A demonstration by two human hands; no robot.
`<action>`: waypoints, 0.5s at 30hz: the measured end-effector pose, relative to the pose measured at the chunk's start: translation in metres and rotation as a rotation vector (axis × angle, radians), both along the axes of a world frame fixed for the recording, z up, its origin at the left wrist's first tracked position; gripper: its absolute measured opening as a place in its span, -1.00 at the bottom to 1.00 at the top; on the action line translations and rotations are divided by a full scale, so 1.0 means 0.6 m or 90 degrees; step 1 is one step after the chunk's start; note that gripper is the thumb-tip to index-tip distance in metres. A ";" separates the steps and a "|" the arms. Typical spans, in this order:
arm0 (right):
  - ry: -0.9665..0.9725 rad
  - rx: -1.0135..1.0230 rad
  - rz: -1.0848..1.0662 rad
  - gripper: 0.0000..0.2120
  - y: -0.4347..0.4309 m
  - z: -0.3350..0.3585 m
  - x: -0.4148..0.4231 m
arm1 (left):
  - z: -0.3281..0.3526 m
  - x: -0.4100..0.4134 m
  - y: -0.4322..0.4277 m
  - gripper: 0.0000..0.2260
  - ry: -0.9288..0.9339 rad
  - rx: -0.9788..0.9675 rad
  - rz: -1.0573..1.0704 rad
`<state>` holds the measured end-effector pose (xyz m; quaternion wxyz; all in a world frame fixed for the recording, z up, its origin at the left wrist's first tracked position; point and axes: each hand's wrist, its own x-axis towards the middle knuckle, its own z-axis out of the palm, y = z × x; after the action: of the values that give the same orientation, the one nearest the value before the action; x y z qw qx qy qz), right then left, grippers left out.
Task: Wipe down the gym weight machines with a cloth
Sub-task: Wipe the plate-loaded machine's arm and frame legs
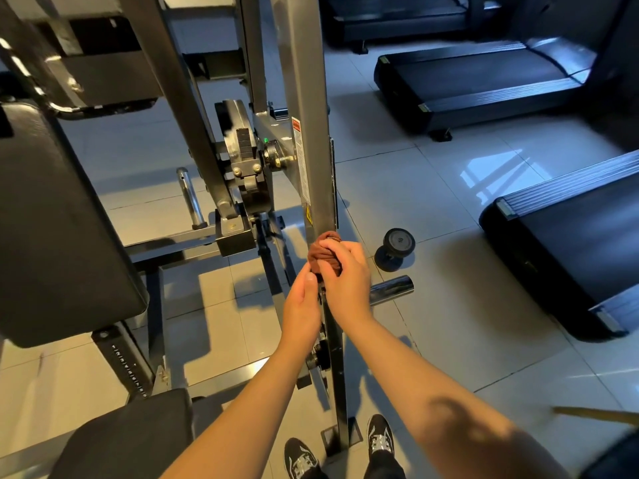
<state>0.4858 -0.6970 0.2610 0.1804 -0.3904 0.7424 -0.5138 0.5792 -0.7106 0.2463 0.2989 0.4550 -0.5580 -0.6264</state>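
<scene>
The grey upright post (311, 133) of the weight machine runs down the middle of the view to the floor between the person's two black shoes (301, 458). To its left the room is tight. The black back pad (58, 219), the seat (131, 437), the pivot assembly (245, 160) and a chrome peg (190, 198) crowd close against the frame, leaving only narrow gaps of tile. To the right the tiled floor (449, 323) lies open as far as the edges of two black treadmills (484, 81) (570, 243). Near the post that space is broken by a small dumbbell (394, 248) on the tiles and a second chrome peg (392, 288) jutting out to the right. The brown cloth (323, 254) is bunched against the post just under its yellow warning sticker (307, 216), roughly level with the dumbbell. The right hand (345, 274) grips the cloth from the right side, its fingers curled over the top of the wad and pressing it to the metal. The left hand (301, 302) comes up on the other side of the post, just below, with its thumb lying against the cloth's lower edge. Its fingers are hidden behind the post, so I cannot tell whether they pinch the cloth or wrap the post itself. The two hands sit close together, nearly touching.
</scene>
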 end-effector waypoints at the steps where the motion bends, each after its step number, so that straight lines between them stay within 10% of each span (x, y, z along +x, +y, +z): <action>1: -0.011 0.000 -0.008 -0.72 0.004 -0.012 0.000 | -0.002 0.001 0.002 -0.65 -0.005 0.000 -0.011; 9: -0.103 0.189 -0.011 -0.70 0.075 -0.111 -0.030 | -0.034 0.006 0.031 -0.63 -0.085 0.020 -0.069; 15: -0.112 0.037 0.033 -0.73 0.054 -0.055 -0.040 | -0.028 -0.003 0.058 -0.71 -0.040 0.024 -0.029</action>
<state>0.4618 -0.6644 0.2280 0.2691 -0.3574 0.7279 -0.5197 0.5777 -0.6760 0.2293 0.2582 0.4671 -0.5657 -0.6286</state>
